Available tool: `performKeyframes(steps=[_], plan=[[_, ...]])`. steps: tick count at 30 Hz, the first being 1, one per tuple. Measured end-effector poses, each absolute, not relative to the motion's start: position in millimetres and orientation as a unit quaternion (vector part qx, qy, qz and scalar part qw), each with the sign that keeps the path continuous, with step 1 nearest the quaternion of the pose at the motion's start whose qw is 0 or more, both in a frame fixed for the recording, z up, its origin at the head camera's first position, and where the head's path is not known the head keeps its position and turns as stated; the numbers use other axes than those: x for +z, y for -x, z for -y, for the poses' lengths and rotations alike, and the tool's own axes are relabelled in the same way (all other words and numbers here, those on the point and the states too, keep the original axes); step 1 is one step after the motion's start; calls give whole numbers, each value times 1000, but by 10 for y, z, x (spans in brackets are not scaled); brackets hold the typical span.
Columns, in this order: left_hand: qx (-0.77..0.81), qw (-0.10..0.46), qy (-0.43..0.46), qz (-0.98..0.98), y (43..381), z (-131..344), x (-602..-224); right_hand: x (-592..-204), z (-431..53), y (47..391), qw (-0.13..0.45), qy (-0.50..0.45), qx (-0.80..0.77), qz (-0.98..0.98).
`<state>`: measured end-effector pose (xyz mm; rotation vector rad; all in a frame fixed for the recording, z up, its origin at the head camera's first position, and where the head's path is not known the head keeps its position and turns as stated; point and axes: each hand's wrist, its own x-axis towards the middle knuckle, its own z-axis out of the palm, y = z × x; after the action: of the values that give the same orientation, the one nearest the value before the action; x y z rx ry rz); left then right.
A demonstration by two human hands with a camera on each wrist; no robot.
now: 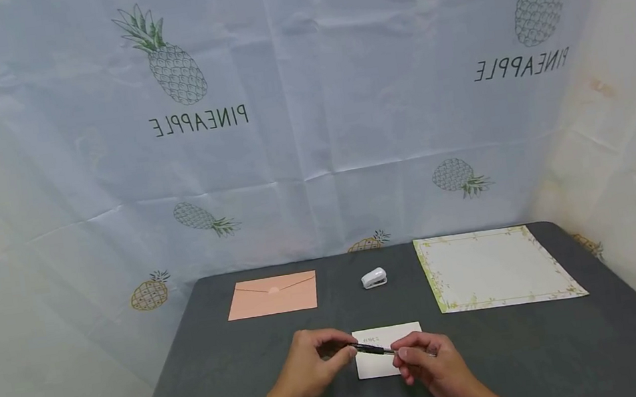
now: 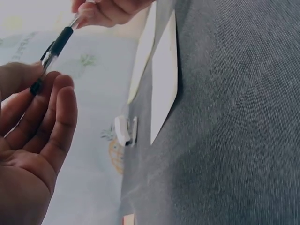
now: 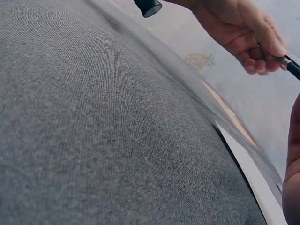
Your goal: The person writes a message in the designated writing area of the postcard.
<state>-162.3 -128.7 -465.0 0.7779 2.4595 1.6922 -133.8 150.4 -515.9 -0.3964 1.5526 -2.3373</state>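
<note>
A black pen with clear ends [image 1: 369, 348] is held between both hands, above a small white card [image 1: 376, 368] that bears faint writing near its top. My left hand [image 1: 314, 368] pinches the pen's black cap end between thumb and fingers. At the other end, my right hand [image 1: 430, 365] grips the clear barrel. In the left wrist view the pen [image 2: 61, 42] slants up from the left thumb to the fingers of the right hand [image 2: 110, 11]. The right wrist view shows the left hand [image 3: 243, 33] pinching the pen's end, with the right hand partly cut off.
Behind the hands a pink envelope [image 1: 274, 301] lies at the left of the dark table [image 1: 210, 387]. A small white stapler [image 1: 373, 278] stands in the middle. At the right lies a large white sheet with a floral border [image 1: 496, 269]. A pineapple-print curtain [image 1: 308, 126] hangs behind.
</note>
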Motion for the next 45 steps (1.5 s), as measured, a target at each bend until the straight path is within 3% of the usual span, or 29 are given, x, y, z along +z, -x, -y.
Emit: performKeyframes(steps=[19, 27, 37, 45], plan=[[625, 7, -195, -756, 1710, 962, -4662, -5196, -1379, 1224, 223, 150, -766, -584], [630, 14, -192, -752, 1683, 844, -4690, -5191, -1361, 1209, 207, 179, -746, -607], [628, 29, -191, -754, 1649, 787, -4685, -5166, -1329, 1228, 164, 119, -736, -646], [631, 40, -187, -752, 1635, 834, -4648, -5137, -1368, 1245, 150, 152, -733, -646]])
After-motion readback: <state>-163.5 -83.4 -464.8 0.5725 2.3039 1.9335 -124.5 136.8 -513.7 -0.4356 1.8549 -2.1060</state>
